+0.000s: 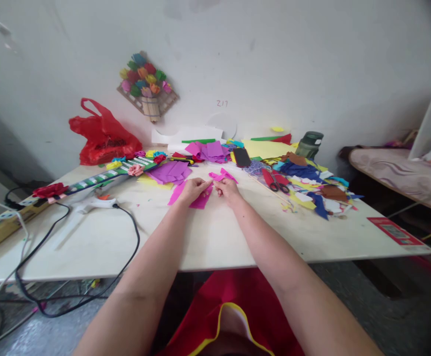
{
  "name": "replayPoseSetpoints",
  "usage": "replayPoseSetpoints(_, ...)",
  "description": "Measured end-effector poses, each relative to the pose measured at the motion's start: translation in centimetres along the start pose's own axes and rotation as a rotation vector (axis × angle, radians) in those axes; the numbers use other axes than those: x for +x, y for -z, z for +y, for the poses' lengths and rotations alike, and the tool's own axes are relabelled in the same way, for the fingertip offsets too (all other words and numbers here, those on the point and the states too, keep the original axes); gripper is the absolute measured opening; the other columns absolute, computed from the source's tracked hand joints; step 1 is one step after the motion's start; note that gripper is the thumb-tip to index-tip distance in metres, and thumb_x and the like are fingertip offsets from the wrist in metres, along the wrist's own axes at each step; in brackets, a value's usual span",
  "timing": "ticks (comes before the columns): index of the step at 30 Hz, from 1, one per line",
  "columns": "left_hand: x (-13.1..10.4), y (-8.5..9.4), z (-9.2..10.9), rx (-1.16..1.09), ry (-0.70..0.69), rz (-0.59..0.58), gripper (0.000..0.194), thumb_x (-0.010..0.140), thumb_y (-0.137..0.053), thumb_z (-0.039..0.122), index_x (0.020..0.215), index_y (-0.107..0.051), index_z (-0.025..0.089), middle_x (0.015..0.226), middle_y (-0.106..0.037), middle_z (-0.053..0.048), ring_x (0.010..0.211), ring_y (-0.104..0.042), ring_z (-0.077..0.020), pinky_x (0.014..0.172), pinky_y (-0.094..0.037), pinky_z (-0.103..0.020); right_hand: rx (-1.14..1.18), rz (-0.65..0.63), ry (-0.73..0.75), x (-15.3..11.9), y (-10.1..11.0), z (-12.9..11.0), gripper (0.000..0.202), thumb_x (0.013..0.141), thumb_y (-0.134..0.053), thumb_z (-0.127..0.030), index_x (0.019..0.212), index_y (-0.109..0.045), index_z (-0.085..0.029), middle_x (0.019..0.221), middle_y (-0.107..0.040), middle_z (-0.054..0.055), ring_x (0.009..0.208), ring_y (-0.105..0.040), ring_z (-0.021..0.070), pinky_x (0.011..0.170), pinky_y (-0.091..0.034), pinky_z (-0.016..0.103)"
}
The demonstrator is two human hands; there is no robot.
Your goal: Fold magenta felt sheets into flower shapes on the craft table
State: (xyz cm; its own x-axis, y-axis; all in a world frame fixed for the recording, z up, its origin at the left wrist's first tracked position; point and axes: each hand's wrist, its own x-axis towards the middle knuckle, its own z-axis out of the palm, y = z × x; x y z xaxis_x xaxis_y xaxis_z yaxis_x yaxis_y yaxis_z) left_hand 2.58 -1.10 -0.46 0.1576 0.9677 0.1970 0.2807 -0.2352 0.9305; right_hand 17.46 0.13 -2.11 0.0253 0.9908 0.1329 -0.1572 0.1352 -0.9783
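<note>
My left hand and my right hand meet over the middle of the white table. Both pinch a small piece of magenta paper between their fingertips. Under my left hand lies a larger magenta paper piece, flat on the table. Just beyond my right hand sit more folded magenta scraps.
A white glue gun with a black cord lies at the left, near a long decorated stick with paper flowers. Red scissors, coloured paper scraps, purple sheets, a red bag and a green bottle stand further back.
</note>
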Motion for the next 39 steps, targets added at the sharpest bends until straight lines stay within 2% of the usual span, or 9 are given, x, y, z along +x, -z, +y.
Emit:
replayPoseSetpoints(4,0.0,-0.3,-0.1,-0.017,-0.016,-0.040,0.036,0.076,-0.061,0.050,0.062,-0.051,0.018,0.049,-0.056,0.001,0.044,-0.050,-0.0104,0.048,-0.037,-0.023,-0.024,0.015,0.002,-0.1,-0.2,-0.1,0.028,0.064,-0.070,-0.027,0.049,-0.048,-0.017,0.038,-0.046,-0.007,0.032,-0.037,0.0037,0.033,-0.030,0.017)
replayPoseSetpoints(8,0.1,-0.6,-0.2,0.065,-0.056,-0.067,0.035,0.081,-0.057,0.047,0.061,-0.049,0.020,0.048,-0.055,0.001,0.042,-0.048,-0.0106,0.046,-0.036,-0.023,-0.066,0.052,0.003,-0.3,-0.4,-0.2,0.027,0.066,-0.067,-0.023,0.048,-0.048,-0.017,0.036,-0.045,-0.007,0.030,-0.037,0.0040,0.033,-0.029,0.018)
replayPoseSetpoints(17,0.2,-0.5,-0.5,0.106,-0.070,-0.046,0.034,0.084,-0.052,0.044,0.060,-0.048,0.020,0.045,-0.049,0.004,0.039,-0.038,-0.0078,0.043,-0.027,-0.022,-0.212,0.142,0.018,0.1,-0.7,0.4,0.030,0.067,-0.068,-0.028,0.047,-0.048,-0.018,0.037,-0.043,-0.008,0.032,-0.037,0.0054,0.034,-0.030,0.019)
replayPoseSetpoints(20,0.2,-0.4,-0.6,-0.007,-0.063,-0.064,0.033,0.083,-0.053,0.045,0.062,-0.048,0.020,0.044,-0.045,0.005,0.039,-0.037,-0.0072,0.043,-0.025,-0.022,-0.106,0.069,0.019,-0.2,-0.7,0.1,0.032,0.065,-0.070,-0.035,0.049,-0.049,-0.018,0.038,-0.043,-0.007,0.034,-0.038,0.0058,0.036,-0.032,0.020)
replayPoseSetpoints(25,0.2,0.0,-0.7,-0.144,-0.056,-0.115,0.035,0.080,-0.055,0.050,0.065,-0.048,0.019,0.044,-0.043,0.006,0.038,-0.035,-0.0064,0.042,-0.023,-0.022,0.110,-0.076,-0.021,-0.7,-0.6,-0.4,0.038,0.057,-0.075,-0.049,0.065,-0.056,-0.017,0.054,-0.054,-0.004,0.040,-0.042,0.0057,0.035,-0.033,0.020)
replayPoseSetpoints(28,0.2,0.0,-0.8,-0.166,-0.071,-0.164,0.035,0.079,-0.056,0.049,0.064,-0.048,0.018,0.044,-0.044,0.006,0.038,-0.035,-0.0059,0.042,-0.022,-0.022,0.099,-0.093,-0.041,-0.6,-0.5,-0.2,0.041,0.053,-0.077,-0.050,0.061,-0.055,-0.017,0.046,-0.048,-0.006,0.038,-0.039,0.0054,0.035,-0.032,0.019)
replayPoseSetpoints(32,-0.1,-0.1,-0.5,-0.172,-0.083,-0.204,0.034,0.079,-0.056,0.047,0.063,-0.047,0.018,0.044,-0.045,0.005,0.038,-0.036,-0.0061,0.043,-0.024,-0.022,0.094,-0.048,-0.020,-0.4,-0.7,-0.1,0.040,0.055,-0.078,-0.046,0.051,-0.049,-0.018,0.036,-0.038,-0.008,0.035,-0.033,0.0050,0.036,-0.030,0.019)
replayPoseSetpoints(39,-0.6,-0.3,0.4,-0.139,-0.066,-0.200,0.037,0.080,-0.055,0.050,0.061,-0.046,0.019,0.044,-0.046,0.004,0.039,-0.037,-0.0070,0.044,-0.027,-0.022,0.104,0.097,-0.001,-0.5,-1.2,-0.4,0.039,0.062,-0.074,-0.034,0.044,-0.043,-0.019,0.034,-0.037,-0.007,0.034,-0.031,0.0043,0.035,-0.027,0.020)
